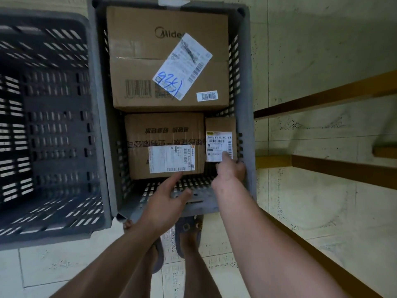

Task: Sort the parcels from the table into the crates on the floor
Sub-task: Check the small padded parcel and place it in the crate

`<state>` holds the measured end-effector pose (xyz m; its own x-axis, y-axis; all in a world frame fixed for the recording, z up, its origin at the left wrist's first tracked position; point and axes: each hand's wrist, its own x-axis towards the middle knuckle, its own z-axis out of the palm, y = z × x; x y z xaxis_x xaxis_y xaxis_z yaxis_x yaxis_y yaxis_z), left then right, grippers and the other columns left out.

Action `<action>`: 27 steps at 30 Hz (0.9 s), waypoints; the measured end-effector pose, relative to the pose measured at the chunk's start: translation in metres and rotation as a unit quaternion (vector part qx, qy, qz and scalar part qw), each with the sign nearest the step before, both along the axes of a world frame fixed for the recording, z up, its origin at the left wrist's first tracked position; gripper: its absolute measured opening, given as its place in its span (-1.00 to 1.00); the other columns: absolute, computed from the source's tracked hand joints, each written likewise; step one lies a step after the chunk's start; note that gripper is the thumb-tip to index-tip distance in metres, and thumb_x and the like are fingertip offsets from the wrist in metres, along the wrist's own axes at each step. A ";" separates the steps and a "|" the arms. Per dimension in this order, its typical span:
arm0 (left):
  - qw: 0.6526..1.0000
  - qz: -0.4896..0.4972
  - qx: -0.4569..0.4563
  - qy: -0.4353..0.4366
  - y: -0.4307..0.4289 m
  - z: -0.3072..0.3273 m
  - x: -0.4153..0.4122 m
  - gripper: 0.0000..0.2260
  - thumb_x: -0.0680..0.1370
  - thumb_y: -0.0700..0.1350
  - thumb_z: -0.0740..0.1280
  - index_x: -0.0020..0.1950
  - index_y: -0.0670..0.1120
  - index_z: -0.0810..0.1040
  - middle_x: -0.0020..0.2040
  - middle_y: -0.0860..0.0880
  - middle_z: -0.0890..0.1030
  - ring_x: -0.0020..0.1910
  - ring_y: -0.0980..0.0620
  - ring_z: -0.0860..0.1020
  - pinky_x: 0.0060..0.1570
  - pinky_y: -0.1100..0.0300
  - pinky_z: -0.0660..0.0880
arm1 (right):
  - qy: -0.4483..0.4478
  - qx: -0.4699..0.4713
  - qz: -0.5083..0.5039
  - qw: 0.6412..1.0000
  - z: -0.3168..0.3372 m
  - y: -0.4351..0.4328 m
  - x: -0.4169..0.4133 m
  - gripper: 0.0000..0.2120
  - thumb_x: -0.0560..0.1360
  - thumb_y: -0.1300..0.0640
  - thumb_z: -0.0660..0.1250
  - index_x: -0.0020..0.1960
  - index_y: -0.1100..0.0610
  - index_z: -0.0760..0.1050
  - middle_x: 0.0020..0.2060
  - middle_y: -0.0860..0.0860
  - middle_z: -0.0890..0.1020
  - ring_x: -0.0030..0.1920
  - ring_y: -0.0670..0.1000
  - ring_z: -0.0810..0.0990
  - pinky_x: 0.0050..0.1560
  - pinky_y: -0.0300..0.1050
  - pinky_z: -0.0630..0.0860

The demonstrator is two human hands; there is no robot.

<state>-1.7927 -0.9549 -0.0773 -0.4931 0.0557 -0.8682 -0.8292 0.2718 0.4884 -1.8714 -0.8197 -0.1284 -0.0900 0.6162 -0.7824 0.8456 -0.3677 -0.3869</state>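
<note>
**Three parcels in the grey crate (245,82)**

The large parcel (167,61) fills its far end. The medium parcel (163,130) lies nearer, with its print upside down to you. Your right hand (231,171) grips the small parcel (221,124) by the right wall, long axis pointing away from you. Your left hand (165,201) is relaxed and holds nothing.

The pale tiled floor (300,50) carries a grey slotted crate (247,93) at 12 o'clock, a darker slotted crate (53,50) just beside it at 9 o'clock, and the person's sandalled feet (189,233) at 6 o'clock, near the grey crate's near wall.
</note>
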 end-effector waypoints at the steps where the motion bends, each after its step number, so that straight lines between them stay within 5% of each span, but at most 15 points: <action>1: 1.000 -0.002 -0.002 0.003 0.001 -0.002 0.001 -0.49 0.63 0.04 0.29 0.57 0.16 0.23 0.57 0.12 0.27 0.54 0.07 0.23 0.48 0.06 0.22 | -0.001 -0.010 -0.019 1.000 -0.004 -0.003 -0.004 -0.64 0.59 0.12 0.39 0.36 0.13 0.48 0.10 0.07 0.66 0.11 0.10 0.65 0.13 0.01 0.58; 5: 1.000 -0.016 -0.007 0.019 0.004 -0.008 0.003 -0.50 0.64 0.02 0.29 0.56 0.18 0.24 0.55 0.14 0.29 0.49 0.12 0.26 0.40 0.12 0.24 | -0.026 -0.094 -0.038 0.995 -0.015 -0.006 -0.019 -0.63 0.58 0.03 0.39 0.31 0.18 0.49 0.20 0.15 0.61 0.17 0.13 0.58 0.14 -0.04 0.52; 8: 0.989 -0.126 -0.057 0.055 0.001 -0.019 -0.003 -0.44 0.65 0.03 0.26 0.61 0.14 0.12 0.61 0.14 0.11 0.57 0.13 0.08 0.50 0.11 0.10 | -0.039 -0.116 -0.016 0.992 -0.030 0.003 -0.021 -0.81 0.61 0.12 0.36 0.14 0.22 0.55 0.26 0.19 0.60 0.16 0.10 0.60 0.20 -0.08 0.55; 12: 0.921 -0.347 -0.160 0.079 -0.007 -0.052 -0.025 -0.37 0.68 0.08 0.15 0.63 0.08 -0.16 0.63 0.06 -0.23 0.60 0.03 -0.25 0.53 0.04 -0.19 | -0.026 -0.121 0.029 0.992 -0.053 0.015 -0.020 -0.78 0.58 0.14 0.41 0.19 0.20 0.55 0.17 0.16 0.62 -0.05 0.05 0.58 0.05 -0.14 0.56; 15: 0.887 -0.418 -0.178 0.080 -0.005 -0.064 -0.030 -0.35 0.68 0.07 0.12 0.62 0.07 -0.23 0.60 0.00 -0.35 0.57 -0.04 -0.35 0.52 0.01 -0.24 | -0.032 -0.124 0.055 0.990 -0.070 0.020 -0.024 -0.77 0.56 0.15 0.43 0.19 0.19 0.54 0.18 0.16 0.63 -0.14 0.01 0.59 0.07 -0.12 0.57; 19: 0.858 -0.471 -0.191 0.073 -0.004 -0.063 -0.025 -0.32 0.67 0.08 0.14 0.62 0.06 -0.24 0.58 -0.04 -0.42 0.55 -0.09 -0.40 0.51 -0.01 -0.25 | -0.051 -0.142 0.075 0.986 -0.089 0.021 -0.032 -0.57 0.55 0.12 0.44 0.38 0.16 0.46 0.28 0.17 0.59 0.23 0.14 0.60 0.28 0.06 0.55; 27: 0.888 -0.417 -0.177 0.076 -0.003 -0.048 -0.031 -0.40 0.69 0.06 0.10 0.64 0.04 -0.15 0.63 -0.03 -0.27 0.60 -0.03 -0.27 0.54 0.07 -0.22 | -0.037 -0.161 0.089 0.982 -0.076 0.020 -0.019 -0.59 0.59 0.05 0.38 0.40 0.11 0.44 0.30 0.15 0.57 0.27 0.12 0.56 0.28 0.01 0.55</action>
